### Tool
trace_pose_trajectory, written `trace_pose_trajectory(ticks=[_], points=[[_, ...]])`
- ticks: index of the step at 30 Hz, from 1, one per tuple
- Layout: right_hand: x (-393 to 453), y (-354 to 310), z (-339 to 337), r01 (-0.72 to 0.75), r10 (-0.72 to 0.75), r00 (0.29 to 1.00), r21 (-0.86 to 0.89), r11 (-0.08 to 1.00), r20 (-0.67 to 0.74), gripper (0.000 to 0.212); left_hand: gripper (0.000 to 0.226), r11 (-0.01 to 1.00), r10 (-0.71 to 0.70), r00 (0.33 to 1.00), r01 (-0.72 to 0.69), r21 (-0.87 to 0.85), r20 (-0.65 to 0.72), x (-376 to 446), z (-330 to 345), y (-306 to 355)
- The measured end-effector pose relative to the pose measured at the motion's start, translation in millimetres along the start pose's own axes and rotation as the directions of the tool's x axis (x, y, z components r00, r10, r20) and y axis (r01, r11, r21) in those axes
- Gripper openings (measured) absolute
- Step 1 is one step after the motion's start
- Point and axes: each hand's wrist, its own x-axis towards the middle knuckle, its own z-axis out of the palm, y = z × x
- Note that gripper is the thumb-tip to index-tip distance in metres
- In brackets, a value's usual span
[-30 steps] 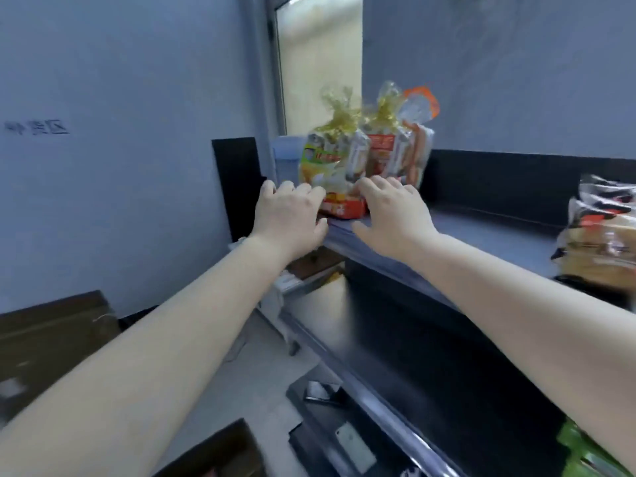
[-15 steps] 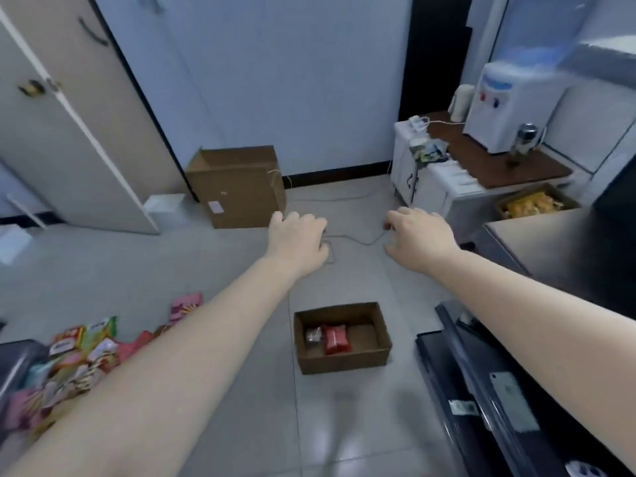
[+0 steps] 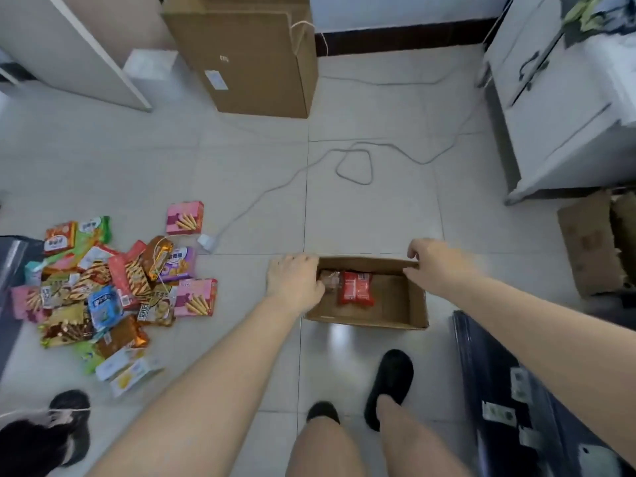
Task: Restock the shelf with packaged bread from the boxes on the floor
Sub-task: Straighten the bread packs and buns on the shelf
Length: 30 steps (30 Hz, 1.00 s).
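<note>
Two hands are reaching down toward one small open box (image 3: 385, 316) on the tiled floor (image 3: 371, 215), which is lying directly beneath both of them. Farther out, beyond the fingertips, a tall closed carton (image 3: 247, 53) is standing against the wall. Well off to the outside of the left hand (image 3: 294, 282), a loose heap of snack packets (image 3: 113, 290) is spreading over the tiles. A grey cable (image 3: 354, 166) is looping across the floor between the hands and the carton. The right hand (image 3: 435, 266) is sitting at the box's far right corner, thumb and fingers pinching its rim, probably steadying it. The left hand is hanging over the box's left end, fingers curled loosely downward; whether it is gripping anything cannot be told, since the palm is hiding the contact. Just beside that hand's fingertips a red packet (image 3: 355, 288) is lying flat inside, with a brownish packet (image 3: 331, 278) partly under the hand, likely the bread being fetched.
</note>
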Motion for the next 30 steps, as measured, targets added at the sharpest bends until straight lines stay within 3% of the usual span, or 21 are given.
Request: trace_pose_trajectory(ticks=[3,6,12,20,22,25,27,30], points=[[71.8,2.8,57.7,0.044,-0.034,0.992,-0.079,0.996,0.118,0.027,0.039,1.0,0.005,0.993,-0.004,-0.006,0.118,67.8,66.1,-5.2],[138.2,5.1,130.1,0.03,-0.021,0.978,-0.042,0.999,0.207,0.031,0.042,0.999,0.033,0.978,-0.03,-0.019,0.208,134.7,138.3,-7.6],[254.3,30.9,301.2,-0.227,0.161,0.93,0.171,0.959,0.331,0.032,0.052,0.996,0.057,0.947,-0.031,-0.086,0.315,258.5,306.1,-5.6],[354.3,69.3,463.5,-0.489,0.358,0.848,0.316,0.813,0.391,0.067,0.079,0.941,-0.116,0.916,0.225,-0.251,0.385,373.5,469.4,-7.5],[358.1,73.7,489.4,-0.546,0.373,0.815,0.372,0.751,0.443,0.062,0.09,0.918,-0.161,0.896,0.29,-0.27,0.414,382.3,493.1,-3.7],[351.1,77.5,513.8,-0.527,0.385,0.843,0.436,0.729,0.375,0.037,0.091,0.894,-0.207,0.94,0.295,-0.336,0.272,382.0,516.8,-1.0],[343.2,80.7,515.3,-0.488,0.393,0.873,0.489,0.723,0.289,0.032,0.087,0.907,-0.185,0.967,0.237,-0.348,0.177,380.8,521.8,-2.9],[334.2,89.8,505.9,-0.425,0.388,0.903,0.498,0.756,0.182,0.028,0.082,0.904,-0.155,0.977,0.2,-0.378,0.145,378.8,518.3,-6.7]])
